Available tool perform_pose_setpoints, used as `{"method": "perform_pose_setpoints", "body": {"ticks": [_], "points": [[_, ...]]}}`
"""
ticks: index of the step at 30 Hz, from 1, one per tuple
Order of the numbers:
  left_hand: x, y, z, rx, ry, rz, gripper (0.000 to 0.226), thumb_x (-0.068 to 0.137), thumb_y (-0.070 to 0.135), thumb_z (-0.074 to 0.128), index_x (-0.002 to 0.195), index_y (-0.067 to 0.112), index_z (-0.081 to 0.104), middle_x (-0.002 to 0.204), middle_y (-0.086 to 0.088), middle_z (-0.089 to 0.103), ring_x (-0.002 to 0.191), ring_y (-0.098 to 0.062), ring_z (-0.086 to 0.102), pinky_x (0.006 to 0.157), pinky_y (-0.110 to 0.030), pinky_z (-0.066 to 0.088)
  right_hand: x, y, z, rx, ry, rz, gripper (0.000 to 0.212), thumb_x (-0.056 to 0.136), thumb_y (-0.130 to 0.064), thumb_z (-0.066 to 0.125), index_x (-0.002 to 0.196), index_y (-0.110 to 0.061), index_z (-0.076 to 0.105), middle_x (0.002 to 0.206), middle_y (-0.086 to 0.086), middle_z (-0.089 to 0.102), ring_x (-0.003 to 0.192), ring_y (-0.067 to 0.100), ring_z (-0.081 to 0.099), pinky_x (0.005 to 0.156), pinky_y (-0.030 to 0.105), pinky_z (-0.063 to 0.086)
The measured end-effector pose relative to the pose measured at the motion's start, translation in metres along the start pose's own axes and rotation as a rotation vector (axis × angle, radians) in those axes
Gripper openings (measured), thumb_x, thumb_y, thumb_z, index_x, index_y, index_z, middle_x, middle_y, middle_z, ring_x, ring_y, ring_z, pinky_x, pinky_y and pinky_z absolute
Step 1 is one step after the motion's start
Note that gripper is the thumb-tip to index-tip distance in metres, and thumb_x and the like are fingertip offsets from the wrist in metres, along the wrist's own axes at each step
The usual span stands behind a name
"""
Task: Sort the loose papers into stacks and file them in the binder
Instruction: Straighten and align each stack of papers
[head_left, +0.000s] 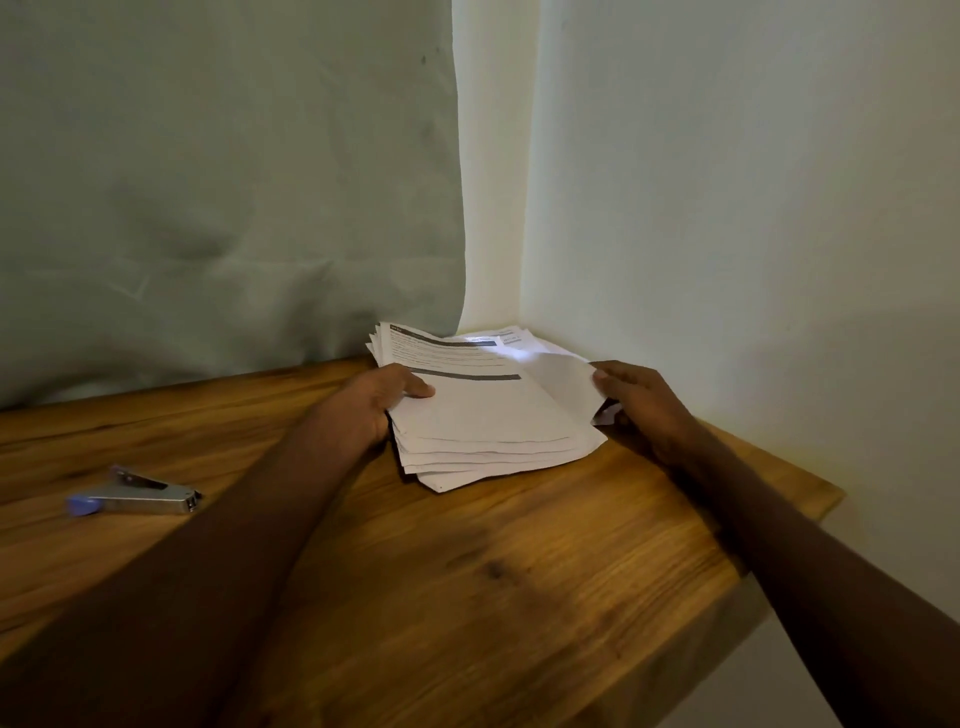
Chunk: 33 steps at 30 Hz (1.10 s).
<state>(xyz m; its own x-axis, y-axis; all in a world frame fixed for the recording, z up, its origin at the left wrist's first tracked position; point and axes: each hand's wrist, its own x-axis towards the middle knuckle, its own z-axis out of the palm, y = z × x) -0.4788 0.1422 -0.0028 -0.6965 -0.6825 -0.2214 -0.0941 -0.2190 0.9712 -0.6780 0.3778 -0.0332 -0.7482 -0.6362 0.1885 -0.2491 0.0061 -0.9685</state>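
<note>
I reach both hands to the papers (483, 410), which sit in a messy pile at the far corner of the worktop (467, 571), close to the wall (727, 182).

My left hand (371, 402) grips the pile's left edge. The thumb lies on top of the sheets and the other fingers curl under, so I think this hand keeps the pile from sliding.

My right hand (641, 400) is at the pile's right side. Its fingers pinch the corner of the top sheet, which bends up off the pile. I think I am peeling that sheet away so I can look at it and sort it.

The sheets below stick out at different angles, so the pile is not neat yet. Sorting looks like it is just starting.

A stapler (137, 498) lies well to the left of my left fingers, not touched. A green cloth (208, 182) hangs behind the worktop. I see no binder.
</note>
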Motion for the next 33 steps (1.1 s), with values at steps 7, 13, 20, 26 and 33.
{"method": "perform_pose_setpoints", "body": {"ticks": [7, 13, 20, 26, 33], "points": [[-0.005, 0.010, 0.001, -0.066, -0.050, 0.018, 0.016, 0.093, -0.008, 0.060, 0.104, 0.002, 0.065, 0.096, -0.018, 0.069, 0.080, -0.032, 0.067, 0.056, -0.042, 0.057, 0.002, 0.000, -0.002, 0.054, -0.094, 0.068, 0.026, 0.101, -0.024, 0.062, 0.124, -0.015, 0.066, 0.117, 0.015, 0.069, 0.110, 0.034, 0.068, 0.089, 0.039, 0.061], [-0.007, 0.019, 0.001, -0.152, -0.065, 0.077, 0.021, 0.095, -0.007, 0.057, 0.107, 0.008, 0.065, 0.098, -0.014, 0.071, 0.083, -0.031, 0.068, 0.051, -0.036, 0.061, 0.005, 0.002, -0.006, 0.117, -0.153, 0.073, 0.038, 0.085, -0.006, 0.065, 0.123, -0.005, 0.067, 0.126, 0.025, 0.060, 0.099, 0.036, 0.064, 0.069, 0.028, 0.057], [0.000, 0.002, -0.004, -0.215, -0.057, 0.075, 0.029, 0.093, -0.009, 0.059, 0.114, 0.010, 0.065, 0.101, -0.014, 0.071, 0.086, -0.033, 0.069, 0.054, -0.036, 0.062, 0.009, 0.007, -0.009, 0.069, -0.231, 0.027, 0.053, 0.079, -0.008, 0.062, 0.131, -0.018, 0.066, 0.130, 0.017, 0.061, 0.117, 0.043, 0.062, 0.083, 0.035, 0.057], [0.006, -0.001, -0.012, -0.173, -0.038, 0.056, 0.041, 0.089, -0.014, 0.061, 0.125, 0.005, 0.064, 0.115, -0.018, 0.070, 0.094, -0.033, 0.069, 0.067, -0.040, 0.058, 0.003, 0.003, -0.006, -0.090, -0.196, -0.029, 0.043, 0.086, 0.006, 0.053, 0.111, -0.024, 0.072, 0.096, -0.006, 0.076, 0.103, 0.033, 0.065, 0.086, 0.038, 0.056], [0.006, -0.007, -0.014, -0.111, -0.088, 0.047, 0.035, 0.091, -0.010, 0.063, 0.123, 0.003, 0.064, 0.114, -0.020, 0.071, 0.092, -0.033, 0.070, 0.056, -0.035, 0.062, -0.003, -0.008, -0.002, 0.036, -0.158, 0.078, 0.061, 0.095, -0.069, 0.048, 0.126, -0.021, 0.070, 0.098, 0.014, 0.073, 0.070, 0.015, 0.064, 0.071, 0.025, 0.050]]}}
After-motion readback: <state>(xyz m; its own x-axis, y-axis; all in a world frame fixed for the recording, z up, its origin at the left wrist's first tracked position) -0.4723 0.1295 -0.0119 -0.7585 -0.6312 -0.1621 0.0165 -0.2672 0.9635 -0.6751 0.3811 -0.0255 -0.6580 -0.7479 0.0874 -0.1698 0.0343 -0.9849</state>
